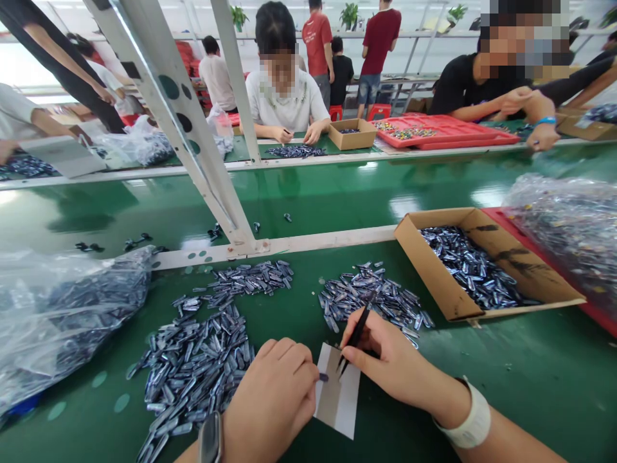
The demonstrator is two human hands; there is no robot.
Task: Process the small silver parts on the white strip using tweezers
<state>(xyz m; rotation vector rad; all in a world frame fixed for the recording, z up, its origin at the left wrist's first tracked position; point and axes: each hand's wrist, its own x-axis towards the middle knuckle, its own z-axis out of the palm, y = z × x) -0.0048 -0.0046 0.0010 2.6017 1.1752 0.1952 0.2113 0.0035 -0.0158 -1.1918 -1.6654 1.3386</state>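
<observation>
Left hand [277, 399]: fingers curled shut on one small dark part [323, 377], its end poking out over the card's left edge; thumb contact hidden. Right hand [390, 363]: fingers pinched round black tweezers [357, 333], tips slightly apart at the white card [347, 415]; can't tell if they touch it. Card lies flat on the green bench [530, 386], tan strip down its middle.

Handling, my read: part is light, stiff, glossy so likely slippery, could scratch or chip. Take it by the long sides near mid-length, light squeeze.

Outward: large parts pile [202, 360] beside left hand, smaller pile [255, 278] beyond, right-hand pile [385, 299] past the tweezers, open cardboard box [428, 276] of similar parts farther right. Plastic bags [96, 315] at both sides.
</observation>
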